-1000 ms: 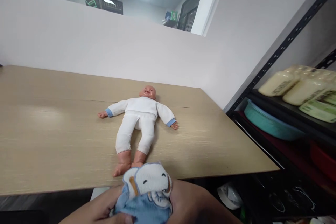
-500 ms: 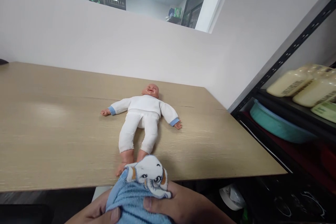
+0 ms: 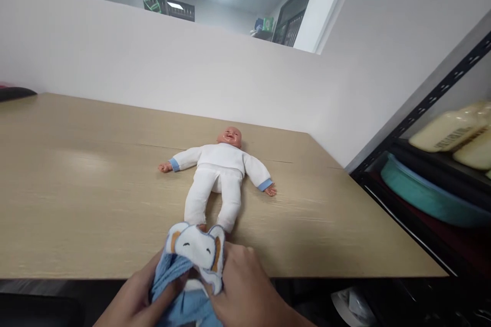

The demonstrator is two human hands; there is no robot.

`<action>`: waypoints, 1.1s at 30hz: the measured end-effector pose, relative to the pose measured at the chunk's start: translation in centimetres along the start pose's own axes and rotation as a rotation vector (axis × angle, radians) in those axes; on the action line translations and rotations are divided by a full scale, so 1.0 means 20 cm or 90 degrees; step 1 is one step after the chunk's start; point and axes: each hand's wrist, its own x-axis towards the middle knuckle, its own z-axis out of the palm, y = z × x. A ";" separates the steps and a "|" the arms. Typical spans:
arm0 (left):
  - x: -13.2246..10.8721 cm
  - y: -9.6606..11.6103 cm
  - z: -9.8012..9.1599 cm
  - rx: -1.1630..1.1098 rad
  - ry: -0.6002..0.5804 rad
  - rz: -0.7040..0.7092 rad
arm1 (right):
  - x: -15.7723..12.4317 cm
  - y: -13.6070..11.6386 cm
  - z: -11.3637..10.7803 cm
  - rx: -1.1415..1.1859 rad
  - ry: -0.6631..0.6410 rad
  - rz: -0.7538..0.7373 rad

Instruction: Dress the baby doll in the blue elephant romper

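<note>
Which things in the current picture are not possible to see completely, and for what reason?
In the head view:
Doll: feet hidden behind the blue cloth.
Left hand and right hand: some fingers hidden by the blue cloth.
Blue cloth: lower end cut off by the bottom edge.
Bottles: cut off by the right edge, print blurred.
Dark object: cut off by the left edge.

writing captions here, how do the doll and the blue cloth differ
The doll lies face up on the table, arms spread; the cloth is bunched between the left hand and right hand. The doll wears white with blue cuffs; the cloth is blue with a white animal face. Both combine white and blue.
</note>
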 end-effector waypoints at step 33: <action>0.45 0.06 -0.20 0.091 -0.027 0.244 | 0.34 0.26 -0.18 0.166 -0.042 -0.125</action>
